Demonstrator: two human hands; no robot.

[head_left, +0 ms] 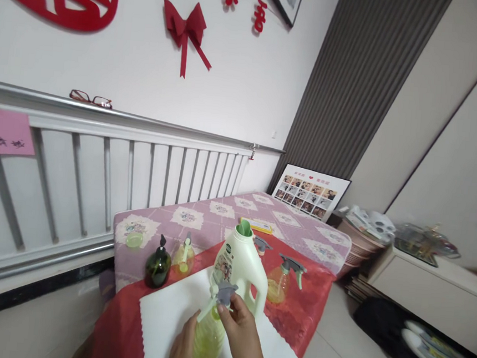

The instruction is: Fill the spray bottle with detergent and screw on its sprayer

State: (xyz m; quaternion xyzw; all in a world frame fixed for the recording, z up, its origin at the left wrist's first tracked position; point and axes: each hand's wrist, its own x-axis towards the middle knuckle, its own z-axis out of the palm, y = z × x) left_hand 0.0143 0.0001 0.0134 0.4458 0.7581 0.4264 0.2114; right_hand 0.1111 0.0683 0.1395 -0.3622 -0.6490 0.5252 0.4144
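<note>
My left hand (184,346) wraps round the body of a clear spray bottle (208,343) with yellow-green liquid in it. At its top, the fingers of my right hand (240,327) pinch the grey trigger head (226,292) near the neck. Just behind stands a large pale-green detergent jug (248,260) with a handle, its mouth uncapped and a green funnel-like piece (243,228) in it. Left of the jug are a dark green pump bottle (158,268) and another spray bottle (184,259). To its right is a third spray bottle (277,287); one more grey trigger head (262,243) is partly hidden behind it.
A white scalloped mat (164,306) lies over a red cloth (306,313) on the table with a purple patterned tablecloth (213,221). A light green cap (135,240) and a yellow-edged packet (256,225) lie farther back. A white radiator (139,170) borders the left side.
</note>
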